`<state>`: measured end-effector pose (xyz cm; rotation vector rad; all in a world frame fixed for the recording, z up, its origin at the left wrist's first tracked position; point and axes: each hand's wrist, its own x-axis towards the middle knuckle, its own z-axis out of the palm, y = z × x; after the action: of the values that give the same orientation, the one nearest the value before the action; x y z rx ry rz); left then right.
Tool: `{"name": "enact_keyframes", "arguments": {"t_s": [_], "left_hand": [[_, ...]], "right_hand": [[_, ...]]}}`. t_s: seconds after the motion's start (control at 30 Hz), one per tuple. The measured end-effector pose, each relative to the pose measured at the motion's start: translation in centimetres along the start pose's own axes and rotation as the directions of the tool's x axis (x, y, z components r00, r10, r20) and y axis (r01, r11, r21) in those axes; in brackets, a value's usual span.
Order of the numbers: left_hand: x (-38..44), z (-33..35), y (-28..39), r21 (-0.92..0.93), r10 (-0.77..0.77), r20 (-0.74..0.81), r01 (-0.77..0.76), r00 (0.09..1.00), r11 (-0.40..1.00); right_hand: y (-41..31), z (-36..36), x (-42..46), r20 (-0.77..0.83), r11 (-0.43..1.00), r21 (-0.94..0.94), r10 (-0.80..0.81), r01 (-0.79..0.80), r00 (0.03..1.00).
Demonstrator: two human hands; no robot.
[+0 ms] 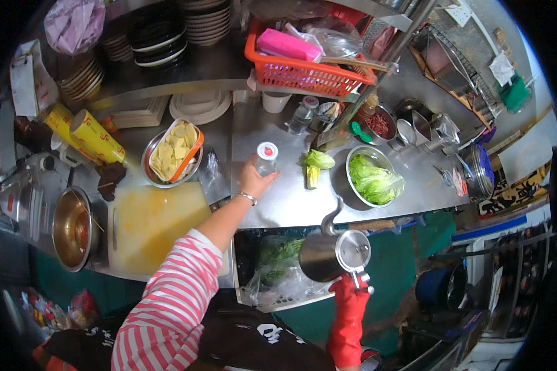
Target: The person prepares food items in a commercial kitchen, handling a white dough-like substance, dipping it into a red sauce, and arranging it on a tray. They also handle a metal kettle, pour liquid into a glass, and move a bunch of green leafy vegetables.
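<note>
Around a clear glass jar (265,166) with a white lid, my left hand (253,180) has its fingers closed; the jar is upright on the steel worktop. Below the striped sleeve, a bracelet circles that wrist. My right hand (349,286), in a red rubber glove, grips the handle of a stainless steel pot (322,255) with a curved spout and a hinged lid. The pot is held in front of the worktop's edge, above a crate of bagged greens. Small pieces of lettuce (318,161) lie to the right of the jar.
A steel bowl of lettuce (350,172) stands at the right. To the left are a yellowed cutting board (153,232), a tub of sliced potatoes (175,150) and a steel basin (69,232). An orange basket (306,79) sits on the shelf. The crate (297,303) is below.
</note>
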<state>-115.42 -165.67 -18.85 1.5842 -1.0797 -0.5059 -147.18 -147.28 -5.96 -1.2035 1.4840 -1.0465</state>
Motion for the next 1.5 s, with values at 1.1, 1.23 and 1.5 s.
{"name": "enact_keyframes", "arguments": {"t_s": [1.1,1.23,1.5], "left_hand": [[-21.7,-21.5,9.6,0.352,0.204,0.049,-0.208,0.978,0.913],[-22.1,-20.5,11.2,0.259,0.297,0.160,-0.330,0.941,0.908],[-24.1,-22.1,11.2,-0.023,0.045,0.345,-0.039,0.938,0.999]], "right_hand": [[-10.3,15.9,-2.6,0.565,0.828,-0.152,-0.374,0.539,0.735],[-10.6,18.2,-4.6,0.643,0.516,-0.301,-0.512,0.802,0.570],[-10.3,19.3,-5.8,0.736,0.341,-0.259,-0.536,0.904,0.414]]}}
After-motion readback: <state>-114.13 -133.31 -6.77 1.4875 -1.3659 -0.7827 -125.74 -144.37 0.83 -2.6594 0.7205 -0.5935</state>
